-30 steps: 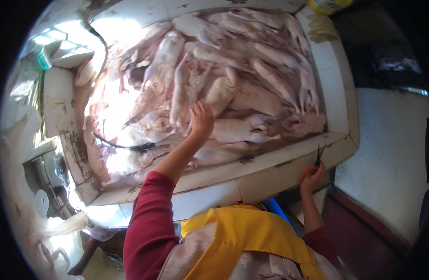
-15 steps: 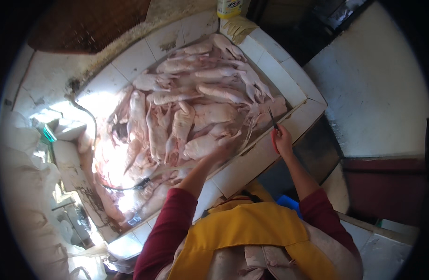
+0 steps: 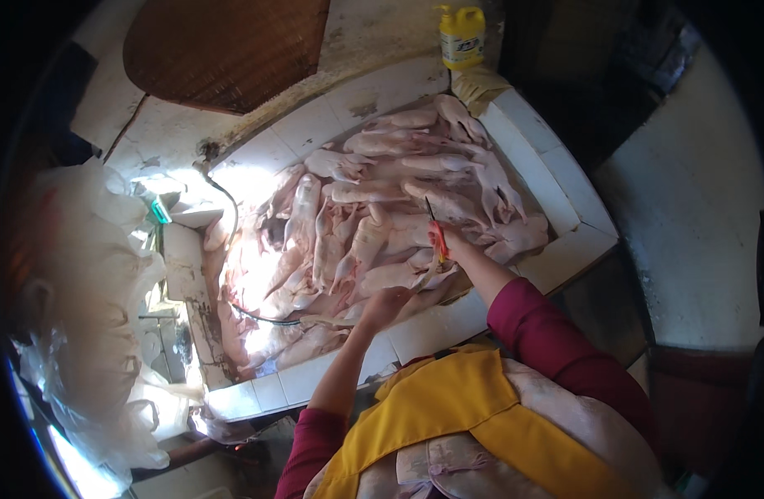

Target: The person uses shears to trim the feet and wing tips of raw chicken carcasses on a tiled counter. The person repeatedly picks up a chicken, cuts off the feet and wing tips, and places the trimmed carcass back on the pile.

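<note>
A tiled basin point(image 3: 423, 331) in front of me is filled with pale plucked poultry carcasses point(image 3: 369, 237). My right hand point(image 3: 455, 244) is closed round red-handled scissors point(image 3: 438, 237), whose dark blades point up and away over the carcasses. Close to the basin's near rim, my left hand point(image 3: 387, 306) is closed on a slender pale part of a plucked bird point(image 3: 422, 281), which stretches up toward the scissors' handles. Its fingers are partly hidden, and I cannot make out which part of the bird it is.
A dark hose point(image 3: 232, 200) runs from the back wall into the basin's left side. On the far right corner stand a yellow pump bottle point(image 3: 462, 40) and a crumpled tan glove point(image 3: 479, 86). Translucent plastic bags point(image 3: 91, 291) hang at left; a brown woven panel point(image 3: 224, 50) leans behind.
My right hand has brought the scissors left, from over the right rim to above the carcasses. My left hand has drawn back toward the near rim. The view has shifted too.
</note>
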`<action>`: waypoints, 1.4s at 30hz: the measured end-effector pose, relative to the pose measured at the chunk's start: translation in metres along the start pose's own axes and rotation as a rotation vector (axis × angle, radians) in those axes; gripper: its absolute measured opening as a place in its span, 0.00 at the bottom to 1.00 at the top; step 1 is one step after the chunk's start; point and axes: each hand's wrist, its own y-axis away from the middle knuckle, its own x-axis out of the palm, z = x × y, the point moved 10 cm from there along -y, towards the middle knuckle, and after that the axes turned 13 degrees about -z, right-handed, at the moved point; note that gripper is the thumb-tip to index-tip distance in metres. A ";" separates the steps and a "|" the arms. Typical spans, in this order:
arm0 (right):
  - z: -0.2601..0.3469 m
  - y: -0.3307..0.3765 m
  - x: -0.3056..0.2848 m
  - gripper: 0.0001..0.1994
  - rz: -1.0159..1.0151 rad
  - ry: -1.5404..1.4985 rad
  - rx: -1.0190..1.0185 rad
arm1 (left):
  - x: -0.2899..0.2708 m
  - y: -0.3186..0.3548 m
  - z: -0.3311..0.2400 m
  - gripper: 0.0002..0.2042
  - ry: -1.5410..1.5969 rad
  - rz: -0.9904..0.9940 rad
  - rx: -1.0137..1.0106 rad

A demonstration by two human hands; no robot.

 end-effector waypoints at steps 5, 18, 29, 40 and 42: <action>-0.014 -0.012 0.045 0.12 0.160 -0.195 0.267 | -0.023 0.021 -0.038 0.11 -0.109 -0.078 -0.010; 0.052 0.084 0.116 0.17 0.208 1.157 -1.043 | -0.046 0.023 0.003 0.17 0.057 -0.387 -0.345; 0.043 0.097 0.106 0.09 0.292 0.736 -1.104 | -0.064 0.020 0.022 0.18 0.235 -0.523 -0.444; -0.031 -0.021 0.147 0.11 0.556 -0.268 0.605 | -0.017 0.011 -0.023 0.19 0.071 -0.314 -0.404; -0.036 -0.018 0.157 0.12 0.664 -0.101 0.468 | -0.019 0.023 -0.015 0.19 0.088 -0.345 -0.388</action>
